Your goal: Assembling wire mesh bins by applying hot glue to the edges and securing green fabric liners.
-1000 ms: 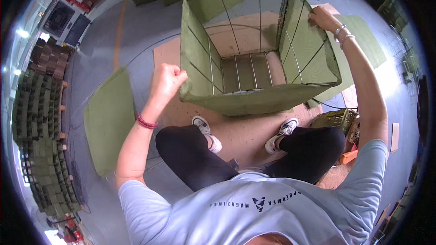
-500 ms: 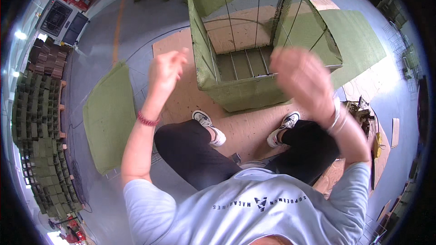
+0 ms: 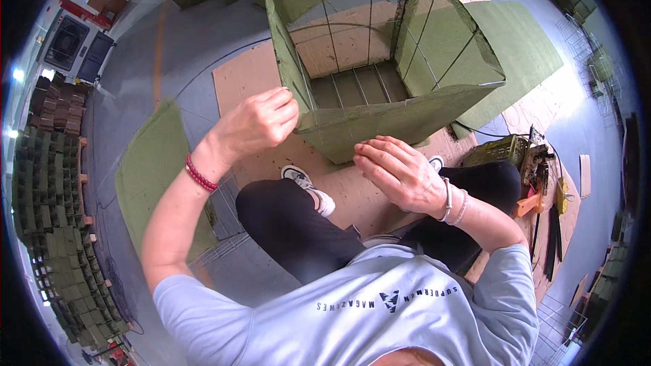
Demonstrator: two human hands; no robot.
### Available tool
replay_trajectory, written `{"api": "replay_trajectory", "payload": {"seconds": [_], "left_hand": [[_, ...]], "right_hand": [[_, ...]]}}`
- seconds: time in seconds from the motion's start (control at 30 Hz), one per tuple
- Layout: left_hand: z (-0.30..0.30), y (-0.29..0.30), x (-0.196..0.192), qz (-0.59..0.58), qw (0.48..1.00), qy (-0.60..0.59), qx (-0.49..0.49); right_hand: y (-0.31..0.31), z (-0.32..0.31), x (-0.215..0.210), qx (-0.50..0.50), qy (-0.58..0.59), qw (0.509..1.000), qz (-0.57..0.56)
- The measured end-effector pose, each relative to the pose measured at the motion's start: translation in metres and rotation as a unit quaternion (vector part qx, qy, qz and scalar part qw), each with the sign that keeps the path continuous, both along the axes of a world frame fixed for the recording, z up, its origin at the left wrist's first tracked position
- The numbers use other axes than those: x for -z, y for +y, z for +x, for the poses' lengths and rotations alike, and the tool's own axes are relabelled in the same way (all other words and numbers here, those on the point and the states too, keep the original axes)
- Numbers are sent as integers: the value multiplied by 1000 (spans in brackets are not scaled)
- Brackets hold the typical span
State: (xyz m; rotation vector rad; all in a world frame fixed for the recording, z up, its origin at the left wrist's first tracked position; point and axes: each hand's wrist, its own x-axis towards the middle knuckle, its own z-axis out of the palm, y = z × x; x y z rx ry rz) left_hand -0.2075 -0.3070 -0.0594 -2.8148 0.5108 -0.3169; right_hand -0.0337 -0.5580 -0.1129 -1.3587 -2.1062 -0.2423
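Green fabric-covered wire cage point(image 3: 380, 61) stands open-topped on a plywood sheet point(image 3: 251, 81) on the floor, just ahead of the seated person's feet; wire grid visible through the mesh walls and at the bottom.

Left hand point(image 3: 261, 122) is held at the cage's near left corner, fingers curled into a loose fist, tips close to or on the top edge. Whether fabric or wire is pinched can't be told; nothing else is seen in it. A red bead bracelet point(image 3: 200, 173) is worn on that wrist.

Right hand point(image 3: 400, 173) is held low in front of the near wall, below its bottom edge, fingers point(image 3: 376, 156) half bent and spread, palm down, nothing gripped. Contact w/ the cage can't be confirmed.

Changed vs. 1 s ago: the right hand was then up on the far right top corner of the cage; by half a sec ago it had been let go and drawn back, and now it's down by the lap. Left hand has been kept near the same corner throughout. Cage looks slightly turned and nearer. Judged: the far-corner grip is finished w/, and work is being shifted to the near wall.

Further out: loose green panels point(image 3: 149, 169) on the floor at left, stacked green items point(image 3: 47, 230) along the left edge, a tool pile point(image 3: 536, 176) at right.
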Motion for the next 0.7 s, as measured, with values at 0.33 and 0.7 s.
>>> {"api": "replay_trajectory", "payload": {"seconds": [0.33,0.7], "left_hand": [[-27,-13,-8,-22,993,-108,-38],[-28,-33,38,-196,963,-176,-48]], "right_hand": [[15,-20,-9,12,-33,999,36],[60,-31,6,50,-35,997,53]]}}
